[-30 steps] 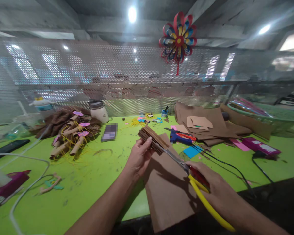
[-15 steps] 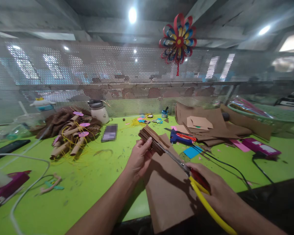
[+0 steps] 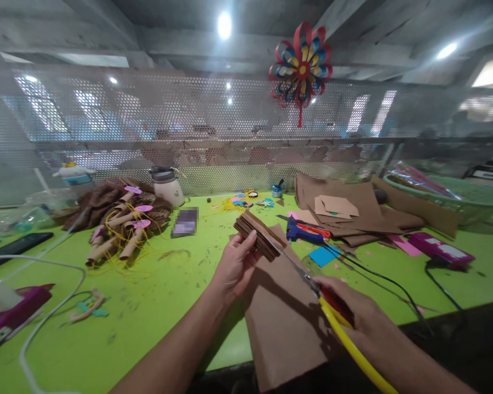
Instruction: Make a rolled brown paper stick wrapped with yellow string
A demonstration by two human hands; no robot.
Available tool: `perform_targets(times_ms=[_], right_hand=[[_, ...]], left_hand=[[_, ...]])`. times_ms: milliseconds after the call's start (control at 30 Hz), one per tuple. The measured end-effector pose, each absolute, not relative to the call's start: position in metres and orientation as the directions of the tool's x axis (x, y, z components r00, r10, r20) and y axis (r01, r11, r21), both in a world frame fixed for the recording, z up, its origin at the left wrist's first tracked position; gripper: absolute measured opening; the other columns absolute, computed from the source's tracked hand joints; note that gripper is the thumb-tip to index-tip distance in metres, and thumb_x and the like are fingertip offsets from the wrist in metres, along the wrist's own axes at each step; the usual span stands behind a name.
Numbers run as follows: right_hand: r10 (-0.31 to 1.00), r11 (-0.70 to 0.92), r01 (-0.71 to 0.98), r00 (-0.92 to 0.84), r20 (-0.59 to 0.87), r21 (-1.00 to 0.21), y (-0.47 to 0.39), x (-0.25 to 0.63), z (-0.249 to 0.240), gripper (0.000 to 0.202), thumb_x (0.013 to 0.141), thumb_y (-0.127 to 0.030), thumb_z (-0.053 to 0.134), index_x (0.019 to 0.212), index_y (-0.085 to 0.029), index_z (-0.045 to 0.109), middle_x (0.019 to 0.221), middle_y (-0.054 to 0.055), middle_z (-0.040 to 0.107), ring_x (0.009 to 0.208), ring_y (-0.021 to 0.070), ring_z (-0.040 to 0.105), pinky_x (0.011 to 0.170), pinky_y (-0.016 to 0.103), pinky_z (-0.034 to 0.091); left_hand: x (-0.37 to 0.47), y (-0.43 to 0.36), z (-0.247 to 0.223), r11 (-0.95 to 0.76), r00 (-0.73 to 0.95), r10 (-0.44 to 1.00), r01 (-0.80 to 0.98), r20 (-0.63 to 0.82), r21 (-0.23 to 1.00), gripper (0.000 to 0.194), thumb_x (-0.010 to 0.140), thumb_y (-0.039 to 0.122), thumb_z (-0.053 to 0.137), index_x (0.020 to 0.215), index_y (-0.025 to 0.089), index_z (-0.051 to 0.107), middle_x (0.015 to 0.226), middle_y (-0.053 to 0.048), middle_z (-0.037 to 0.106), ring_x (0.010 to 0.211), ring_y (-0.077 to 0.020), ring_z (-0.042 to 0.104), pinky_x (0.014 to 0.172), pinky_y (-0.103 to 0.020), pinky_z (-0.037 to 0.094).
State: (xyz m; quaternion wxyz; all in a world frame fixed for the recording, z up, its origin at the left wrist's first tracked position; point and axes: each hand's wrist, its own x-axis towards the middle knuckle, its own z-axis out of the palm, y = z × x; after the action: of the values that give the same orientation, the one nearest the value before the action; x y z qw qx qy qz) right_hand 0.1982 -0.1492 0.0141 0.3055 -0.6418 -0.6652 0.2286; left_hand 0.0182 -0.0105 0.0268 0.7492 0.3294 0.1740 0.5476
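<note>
Your left hand (image 3: pixel 236 264) clamps a layered brown paper stack (image 3: pixel 259 236) above the near brown sheet (image 3: pixel 290 328) on the green table (image 3: pixel 164 306). Your right hand (image 3: pixel 359 306) grips yellow-handled scissors (image 3: pixel 307 277) at the stack's right end.

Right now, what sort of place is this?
Probably a craft workshop: scissors held over a green bench, with what looks like a glue gun and brown sheets lying on it.
</note>
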Motion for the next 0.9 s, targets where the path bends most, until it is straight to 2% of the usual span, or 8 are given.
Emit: perform_targets(times_ms=[100,267,467,900], right_hand=[[0.991,0.097,0.714,-0.007,0.131,-0.694,-0.1490,0.1984,0.0143,0.045,0.070,-0.014,0.047,0.114,-0.019,0.053,0.107,0.007,0.063,0.094,0.0189,0.060,0.083,0.028,0.046],[0.989,0.093,0.730,0.011,0.147,-0.677,-0.1485,0.1992,0.0146,0.043,0.072,-0.017,0.048,0.115,-0.020,0.053,0.109,0.008,0.062,0.098,0.0203,0.059,0.086,0.031,0.045],[0.993,0.079,0.742,-0.002,0.115,-0.665,-0.1483,0.1987,0.0143,0.050,0.071,-0.014,0.048,0.121,-0.021,0.048,0.105,0.008,0.061,0.104,0.0221,0.055,0.088,0.033,0.045],[0.987,0.103,0.734,0.009,0.161,-0.671,-0.1418,0.1904,0.0157,0.048,0.071,-0.015,0.048,0.119,-0.019,0.049,0.100,0.007,0.060,0.098,0.0214,0.055,0.085,0.034,0.044]], left_hand=[[0.0174,-0.0100,0.0254,0.179,0.340,0.935,-0.700,0.102,0.691,0.012,0.077,0.011,0.064,0.089,0.011,0.065,0.084,-0.007,0.067,0.072,-0.0111,0.064,0.071,-0.023,0.054],[0.0164,-0.0090,0.0238,0.160,0.334,0.936,-0.679,0.108,0.717,0.015,0.075,0.013,0.067,0.090,0.012,0.066,0.087,-0.007,0.068,0.075,-0.0120,0.064,0.075,-0.025,0.053],[0.0172,-0.0120,0.0274,0.170,0.355,0.931,-0.614,0.078,0.771,0.020,0.073,0.018,0.071,0.091,0.011,0.068,0.087,-0.009,0.068,0.074,-0.0135,0.064,0.076,-0.028,0.053],[0.0191,-0.0149,0.0278,0.194,0.367,0.929,-0.608,0.055,0.770,0.020,0.071,0.019,0.072,0.089,0.012,0.068,0.082,-0.007,0.069,0.072,-0.0125,0.063,0.071,-0.025,0.053]])
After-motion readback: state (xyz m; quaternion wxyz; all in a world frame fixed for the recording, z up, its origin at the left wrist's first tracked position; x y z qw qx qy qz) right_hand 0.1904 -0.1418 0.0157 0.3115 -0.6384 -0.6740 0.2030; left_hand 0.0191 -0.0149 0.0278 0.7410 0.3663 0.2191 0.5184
